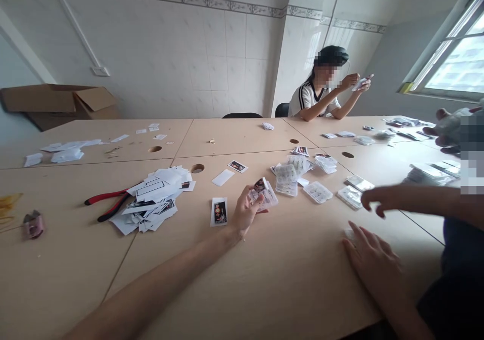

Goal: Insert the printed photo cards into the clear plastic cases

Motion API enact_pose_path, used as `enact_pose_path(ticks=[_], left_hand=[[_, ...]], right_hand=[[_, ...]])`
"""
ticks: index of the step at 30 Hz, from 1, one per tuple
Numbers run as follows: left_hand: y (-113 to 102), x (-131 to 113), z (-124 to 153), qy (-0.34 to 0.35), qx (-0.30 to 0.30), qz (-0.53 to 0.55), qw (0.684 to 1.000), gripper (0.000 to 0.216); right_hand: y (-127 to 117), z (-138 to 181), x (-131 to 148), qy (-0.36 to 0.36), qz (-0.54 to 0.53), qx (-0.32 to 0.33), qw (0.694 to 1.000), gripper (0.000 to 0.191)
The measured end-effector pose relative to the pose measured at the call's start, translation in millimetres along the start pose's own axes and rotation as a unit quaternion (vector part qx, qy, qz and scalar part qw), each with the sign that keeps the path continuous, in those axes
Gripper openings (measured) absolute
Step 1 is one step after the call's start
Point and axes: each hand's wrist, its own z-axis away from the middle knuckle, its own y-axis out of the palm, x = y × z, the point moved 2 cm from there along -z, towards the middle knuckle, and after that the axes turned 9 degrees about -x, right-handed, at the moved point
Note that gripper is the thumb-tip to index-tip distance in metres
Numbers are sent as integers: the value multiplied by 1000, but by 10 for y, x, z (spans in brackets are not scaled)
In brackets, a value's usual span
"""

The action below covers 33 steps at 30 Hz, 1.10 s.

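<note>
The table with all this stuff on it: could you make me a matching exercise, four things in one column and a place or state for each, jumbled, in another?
Things:
1. Left hand of the person wearing the camera
2. Pliers
3. Cardboard box
4. Window

Places and states:
A. At the far left, brown, with a flap standing open
B. At the upper right of the picture
C. Holding a clear plastic case
D. Red and black handles showing, the other end hidden by a pile of paper cards

Pairs: 1-C, 2-D, 3-A, 4-B
</note>
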Motion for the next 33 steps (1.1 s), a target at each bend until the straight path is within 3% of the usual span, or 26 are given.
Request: enact_pose_path(ticks=[6, 10, 13, 16, 19, 23, 27, 33], left_hand=[[-143, 19, -60, 151, -139, -64, 977, 38], [-233, 25, -89, 167, -240, -91, 952, 43], [-259, 21, -92, 163, -281, -96, 941, 48], [-259, 17, -79, 163, -288, -95, 939, 51], [-264, 21, -57, 159, -285, -100, 940, 50], [-300, 54, -45, 144, -286, -107, 941, 48], [-326, 94, -65, 118, -276, -102, 948, 45], [-334, 106, -80, 102, -278, -96, 950, 41]], right_hand=[[80, -182, 314, -74, -84, 40, 993, 45], [51, -394, 559, -105, -176, 83, 975, 48], [-25, -852, 961, -141, -283, 56, 947, 47], [78, -1496, 1466, -107, -304, 49, 946, 49], [411, -2011, 1956, -93, -290, 116, 945, 46], [872, -2261, 2380, -66, -276, 146, 948, 41], [1111, -2264, 2514, -25, -275, 156, 949, 42], [1164, -2321, 2331, 7, -353, 159, 922, 41]])
